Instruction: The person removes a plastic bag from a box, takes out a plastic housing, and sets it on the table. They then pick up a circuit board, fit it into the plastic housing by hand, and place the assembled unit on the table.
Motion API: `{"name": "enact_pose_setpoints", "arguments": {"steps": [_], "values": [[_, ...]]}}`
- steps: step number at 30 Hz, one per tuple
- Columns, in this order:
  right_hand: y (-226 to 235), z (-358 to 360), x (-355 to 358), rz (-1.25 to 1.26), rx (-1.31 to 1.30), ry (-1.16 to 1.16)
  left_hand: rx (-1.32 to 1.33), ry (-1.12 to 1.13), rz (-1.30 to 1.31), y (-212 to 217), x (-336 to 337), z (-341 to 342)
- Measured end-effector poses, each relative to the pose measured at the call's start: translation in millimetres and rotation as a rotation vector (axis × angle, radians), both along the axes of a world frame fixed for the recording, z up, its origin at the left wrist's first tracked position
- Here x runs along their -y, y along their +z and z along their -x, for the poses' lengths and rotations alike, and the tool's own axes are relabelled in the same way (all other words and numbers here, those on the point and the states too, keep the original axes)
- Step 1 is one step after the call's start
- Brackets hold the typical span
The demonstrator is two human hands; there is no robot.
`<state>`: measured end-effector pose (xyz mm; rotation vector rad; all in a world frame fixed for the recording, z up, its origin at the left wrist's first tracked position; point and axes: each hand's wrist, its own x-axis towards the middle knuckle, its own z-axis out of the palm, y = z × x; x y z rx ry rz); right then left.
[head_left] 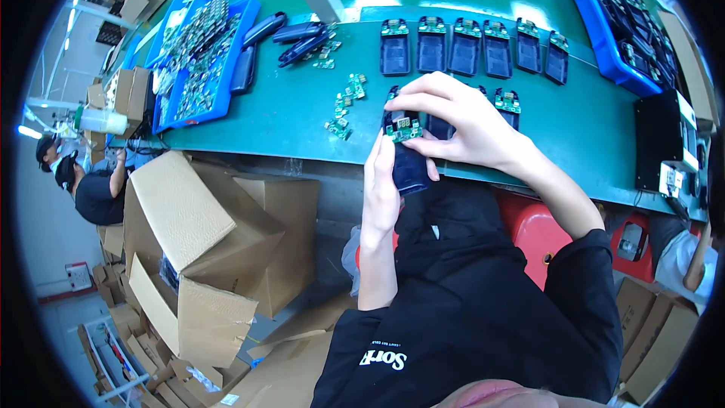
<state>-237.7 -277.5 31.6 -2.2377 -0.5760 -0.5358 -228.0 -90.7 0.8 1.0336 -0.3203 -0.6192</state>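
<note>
In front of my body my left hand (381, 185) is wrapped around the side of a dark plastic casing (410, 172), held tilted over the table's near edge. A small green circuit board (404, 130) sits at the casing's upper end. My right hand (464, 121) closes over that end, its thumb by the board's right edge and its index finger reaching across above it. Its fingers partly hide the casing's top. Just beyond, a row of open dark casings (464, 51) with green boards at their tops stands on the table; a few more lie partly behind my right hand.
Loose circuit boards (349, 98) lie left of my hands, near stacked dark casings (302, 39). A blue bin (220, 102) of boards stands at left, another blue bin (604, 53) of casings at right. Cardboard boxes (257, 234) fill the floor left; a red stool (532, 230) stands right.
</note>
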Motion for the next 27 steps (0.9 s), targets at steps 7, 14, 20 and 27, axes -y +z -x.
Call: {"name": "enact_pose_setpoints", "arguments": {"steps": [7,14,20,27], "values": [[46,46,64,0.058,-0.119,-0.269,0.296,0.373,-0.237,-16,-24,-7],[22,83,128,0.084,-0.418,-0.457,0.324,0.585,-0.215,-45,-57,-43],[4,81,125,0.092,-0.503,-0.47,0.26,0.599,-0.225,-46,-54,-51],[13,73,120,0.098,-0.457,-0.42,0.298,0.541,-0.264,-32,-65,-66]]}}
